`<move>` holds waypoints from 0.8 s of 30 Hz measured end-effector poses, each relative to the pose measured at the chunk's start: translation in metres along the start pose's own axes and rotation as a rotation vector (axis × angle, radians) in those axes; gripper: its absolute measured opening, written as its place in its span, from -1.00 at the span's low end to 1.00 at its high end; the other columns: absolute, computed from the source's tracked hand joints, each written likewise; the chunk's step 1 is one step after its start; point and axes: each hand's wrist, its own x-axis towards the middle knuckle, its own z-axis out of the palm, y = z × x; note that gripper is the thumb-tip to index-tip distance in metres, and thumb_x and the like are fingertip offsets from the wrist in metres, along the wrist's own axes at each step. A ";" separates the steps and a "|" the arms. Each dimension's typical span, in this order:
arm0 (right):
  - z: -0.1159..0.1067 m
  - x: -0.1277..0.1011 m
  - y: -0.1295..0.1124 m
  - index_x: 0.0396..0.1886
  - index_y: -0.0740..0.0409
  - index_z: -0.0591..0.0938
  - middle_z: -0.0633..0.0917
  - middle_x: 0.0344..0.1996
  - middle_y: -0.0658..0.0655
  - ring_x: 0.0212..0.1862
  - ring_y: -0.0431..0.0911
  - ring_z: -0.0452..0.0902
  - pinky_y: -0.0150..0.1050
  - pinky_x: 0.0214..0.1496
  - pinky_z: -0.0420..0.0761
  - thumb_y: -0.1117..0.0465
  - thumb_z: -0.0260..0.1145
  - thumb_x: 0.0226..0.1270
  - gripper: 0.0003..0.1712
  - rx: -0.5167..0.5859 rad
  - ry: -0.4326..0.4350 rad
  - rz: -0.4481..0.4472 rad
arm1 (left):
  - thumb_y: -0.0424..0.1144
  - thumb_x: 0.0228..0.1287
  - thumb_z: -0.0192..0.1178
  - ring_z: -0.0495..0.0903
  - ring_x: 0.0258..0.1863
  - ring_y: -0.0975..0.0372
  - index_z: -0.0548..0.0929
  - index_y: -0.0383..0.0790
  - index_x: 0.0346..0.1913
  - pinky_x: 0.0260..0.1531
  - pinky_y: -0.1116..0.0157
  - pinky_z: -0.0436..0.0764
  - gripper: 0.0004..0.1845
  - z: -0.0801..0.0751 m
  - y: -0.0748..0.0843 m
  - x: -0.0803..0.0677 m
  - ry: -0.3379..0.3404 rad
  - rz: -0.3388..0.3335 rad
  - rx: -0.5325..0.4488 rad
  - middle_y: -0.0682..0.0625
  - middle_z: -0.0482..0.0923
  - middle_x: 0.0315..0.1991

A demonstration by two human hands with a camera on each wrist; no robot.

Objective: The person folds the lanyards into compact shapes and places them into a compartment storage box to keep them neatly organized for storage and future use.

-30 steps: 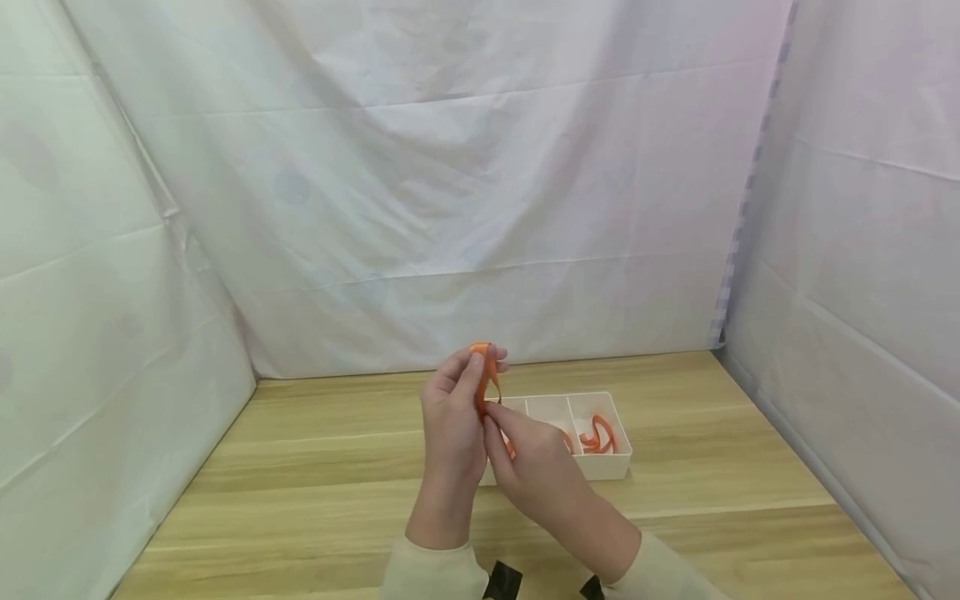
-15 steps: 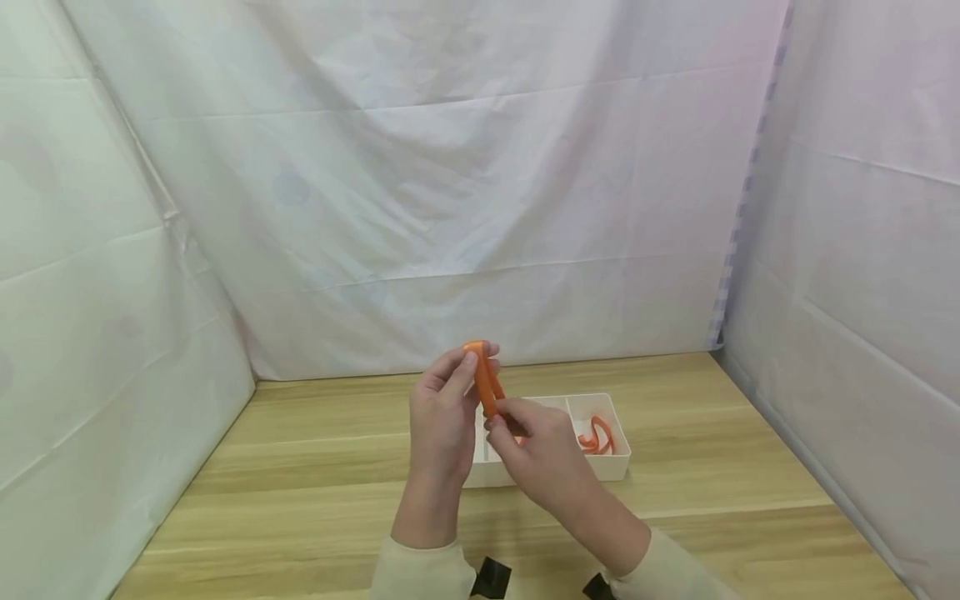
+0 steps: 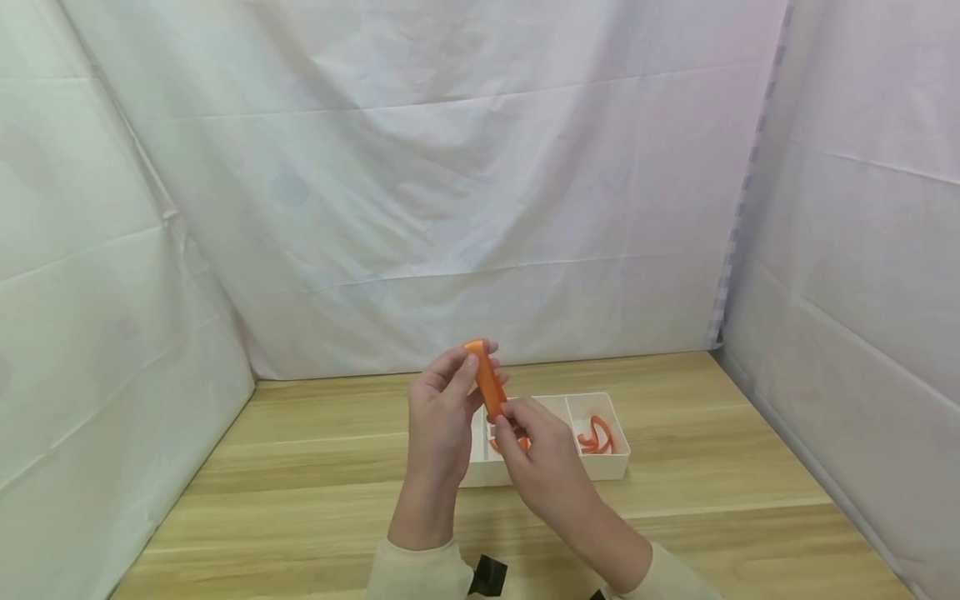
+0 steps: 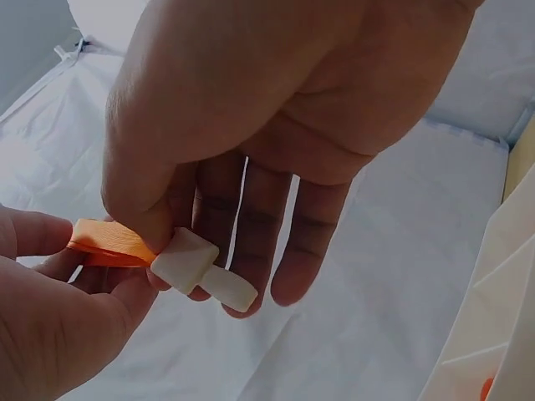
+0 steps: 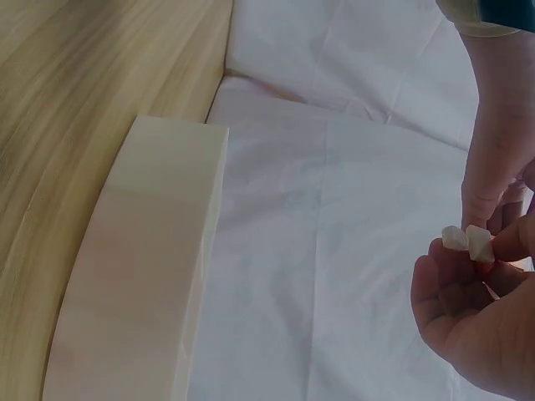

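Observation:
Between both hands, above the table, an orange ribbon (image 3: 491, 385) is stretched out as a flattened strip. My left hand (image 3: 438, 425) pinches its upper end with thumb and fingers, and the remaining fingers spread behind. At the lower end, my right hand (image 3: 546, 454) pinches it between thumb and index finger. In the left wrist view the folded ribbon (image 4: 113, 241) meets a white blocky piece (image 4: 185, 261) with a narrower tab, right at the left fingers. The same white piece (image 5: 479, 243) shows in the right wrist view; fingers hide most of the ribbon there.
A white divided box (image 3: 604, 467) stands on the wooden table (image 3: 337, 500) behind the hands. An orange ribbon loop (image 3: 602, 433) lies in its right compartment; more orange (image 3: 522, 444) shows in another. White cloth (image 3: 450, 208) hangs around the table's back and sides.
The ribbon has gone from a loose loop at the left fingers to a flat, straight strip between both hands. The left hand has shifted slightly left; the right moved slightly right and down.

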 end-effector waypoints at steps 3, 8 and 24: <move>-0.002 0.002 -0.001 -0.29 0.02 0.72 0.64 -0.41 -0.13 -0.31 -0.32 0.63 -0.40 -0.34 0.63 0.38 0.29 0.49 -0.81 -0.018 0.016 -0.016 | -0.38 0.62 0.11 0.77 -0.18 0.16 0.67 -0.47 0.15 0.21 0.06 0.74 -0.75 -0.001 0.000 -0.001 -0.042 -0.012 0.050 -0.01 0.73 -0.09; -0.006 0.004 -0.005 -0.32 0.02 0.69 0.62 -0.41 -0.15 -0.34 -0.29 0.58 -0.38 -0.38 0.59 0.39 0.24 0.44 -0.79 -0.052 0.011 -0.021 | -0.36 0.65 0.06 0.77 -0.08 0.15 0.67 -0.44 0.19 0.19 0.09 0.76 -0.71 0.001 0.001 0.000 -0.047 -0.015 0.058 -0.06 0.74 0.01; 0.003 0.004 -0.004 -0.17 0.11 0.73 0.69 -0.34 -0.03 -0.28 -0.26 0.63 -0.38 -0.23 0.69 0.31 0.37 0.50 -0.96 -0.135 0.067 -0.227 | -0.38 0.65 0.04 0.78 -0.12 0.14 0.67 -0.53 0.14 0.11 0.14 0.79 -0.71 0.014 0.001 -0.001 0.075 0.024 -0.022 -0.13 0.77 -0.07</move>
